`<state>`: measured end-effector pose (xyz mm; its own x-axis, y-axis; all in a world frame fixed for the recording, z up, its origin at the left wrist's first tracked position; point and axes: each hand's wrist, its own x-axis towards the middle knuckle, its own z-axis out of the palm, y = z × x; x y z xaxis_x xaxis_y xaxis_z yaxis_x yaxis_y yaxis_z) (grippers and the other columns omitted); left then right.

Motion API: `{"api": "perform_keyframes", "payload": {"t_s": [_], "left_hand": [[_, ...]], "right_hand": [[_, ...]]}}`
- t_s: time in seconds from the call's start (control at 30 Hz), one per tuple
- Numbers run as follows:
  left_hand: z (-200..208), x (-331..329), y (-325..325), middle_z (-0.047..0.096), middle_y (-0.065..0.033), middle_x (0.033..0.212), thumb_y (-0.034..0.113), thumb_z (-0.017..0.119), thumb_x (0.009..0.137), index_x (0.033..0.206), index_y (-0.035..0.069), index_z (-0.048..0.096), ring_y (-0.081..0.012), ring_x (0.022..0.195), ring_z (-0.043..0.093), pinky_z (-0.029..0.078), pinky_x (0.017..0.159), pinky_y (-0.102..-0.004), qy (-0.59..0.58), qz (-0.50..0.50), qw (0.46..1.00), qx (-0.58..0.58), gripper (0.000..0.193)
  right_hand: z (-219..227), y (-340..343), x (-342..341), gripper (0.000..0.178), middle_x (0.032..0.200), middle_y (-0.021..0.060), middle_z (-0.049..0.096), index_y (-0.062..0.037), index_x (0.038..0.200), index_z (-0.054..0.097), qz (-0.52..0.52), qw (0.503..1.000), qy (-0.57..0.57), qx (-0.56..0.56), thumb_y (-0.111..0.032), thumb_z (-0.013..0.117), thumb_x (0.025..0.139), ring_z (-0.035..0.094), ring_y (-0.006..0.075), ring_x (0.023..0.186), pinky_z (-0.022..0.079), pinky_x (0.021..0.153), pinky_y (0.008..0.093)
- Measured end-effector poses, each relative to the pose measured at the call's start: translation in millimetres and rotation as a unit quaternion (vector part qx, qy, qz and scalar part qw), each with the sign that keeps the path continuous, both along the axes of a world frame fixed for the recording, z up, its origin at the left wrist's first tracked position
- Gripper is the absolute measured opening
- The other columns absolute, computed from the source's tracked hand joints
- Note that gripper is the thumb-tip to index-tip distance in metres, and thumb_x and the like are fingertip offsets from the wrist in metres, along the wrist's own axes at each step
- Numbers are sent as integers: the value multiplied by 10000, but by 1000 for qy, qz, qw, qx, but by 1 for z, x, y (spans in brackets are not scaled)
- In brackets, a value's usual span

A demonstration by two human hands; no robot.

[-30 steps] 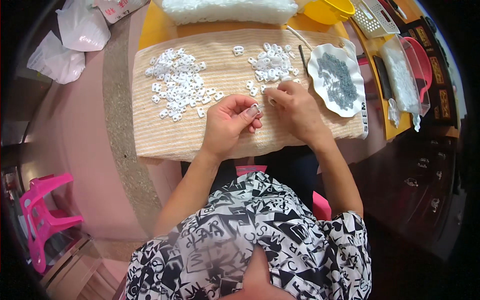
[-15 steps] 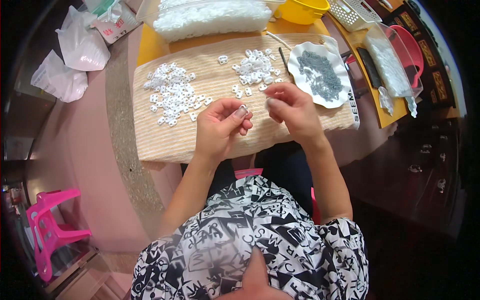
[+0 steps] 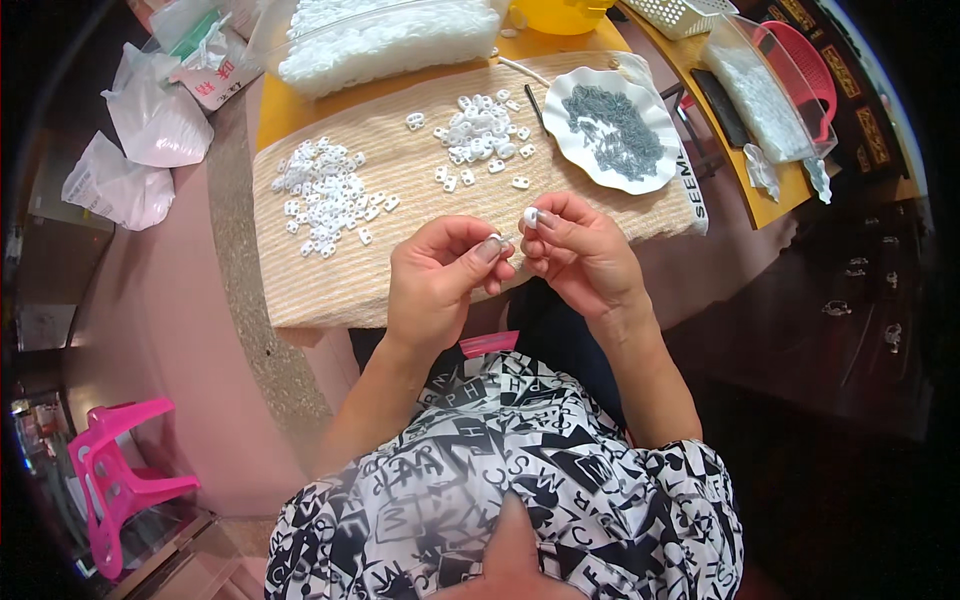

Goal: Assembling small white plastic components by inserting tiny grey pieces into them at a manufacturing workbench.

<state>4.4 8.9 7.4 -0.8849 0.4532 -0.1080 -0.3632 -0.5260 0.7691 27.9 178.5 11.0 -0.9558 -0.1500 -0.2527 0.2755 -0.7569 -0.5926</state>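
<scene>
My left hand [image 3: 437, 278] is closed in a pinch on a small white piece, mostly covered by the thumb and fingertips. Close beside it, my right hand [image 3: 592, 262] grips a small white plastic piece [image 3: 531, 216] between thumb and forefinger. Both hands are above the near edge of a striped beige cloth [image 3: 330, 285]. On the cloth, a large pile of white two-holed plastic pieces [image 3: 325, 195] lies to the left, and a smaller pile of similar pieces [image 3: 478, 128] is farther off in the middle. A white scalloped plate [image 3: 655, 120] at the right holds many tiny grey parts [image 3: 625, 140].
A clear bin [image 3: 400, 45] full of white pieces stands at the back, near a yellow bowl [image 3: 560, 15]. A dark thin rod [image 3: 534, 103] lies left of the plate. White bags [image 3: 150, 125] sit at far left, and a pink stool [image 3: 125, 480] at lower left.
My right hand has moved in towards the left one and turned, and the white piece in its fingers now shows. The whole view has shifted slightly. My left hand keeps its pinch.
</scene>
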Motion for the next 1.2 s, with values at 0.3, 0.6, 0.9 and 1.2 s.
{"api": "perform_keyframes", "payload": {"t_s": [0.3, 0.6, 0.9, 1.2], "left_hand": [[-1, 0, -1, 602, -108, 799, 28, 554, 816, 895, -5, 550, -138, 649, 580, 461, 544, -225, -31, -32, 999, -8, 85], [0, -2, -1, 604, -107, 786, 27, 567, 808, 898, -5, 552, -134, 625, 577, 455, 531, -211, -36, -13, 999, -13, 97], [0, 0, -1, 607, -80, 762, 21, 587, 799, 895, -15, 561, -108, 640, 580, 454, 534, -199, -19, -20, 999, -21, 106], [0, 3, 1, 609, -89, 762, 17, 583, 790, 880, -14, 557, -118, 625, 582, 455, 524, -200, -24, -26, 999, -21, 99]], "right_hand": [[4, -10, 2, 177, 749, 55, 555, 11, 996, 527, -23, 997, -50, 62, -58, 534, 833, 527, 104, 603, 436, 530, 212], [5, 0, 4, 167, 743, 55, 545, 11, 984, 524, 20, 998, 19, 61, -51, 532, 830, 534, 110, 614, 449, 536, 216], [6, 1, 6, 153, 797, 71, 571, 17, 931, 533, -7, 987, 34, 158, -14, 576, 787, 578, 128, 685, 472, 576, 220], [19, -5, 12, 142, 816, 43, 565, 14, 928, 522, -18, 963, 86, 256, 9, 550, 788, 573, 101, 718, 474, 655, 211]]}}
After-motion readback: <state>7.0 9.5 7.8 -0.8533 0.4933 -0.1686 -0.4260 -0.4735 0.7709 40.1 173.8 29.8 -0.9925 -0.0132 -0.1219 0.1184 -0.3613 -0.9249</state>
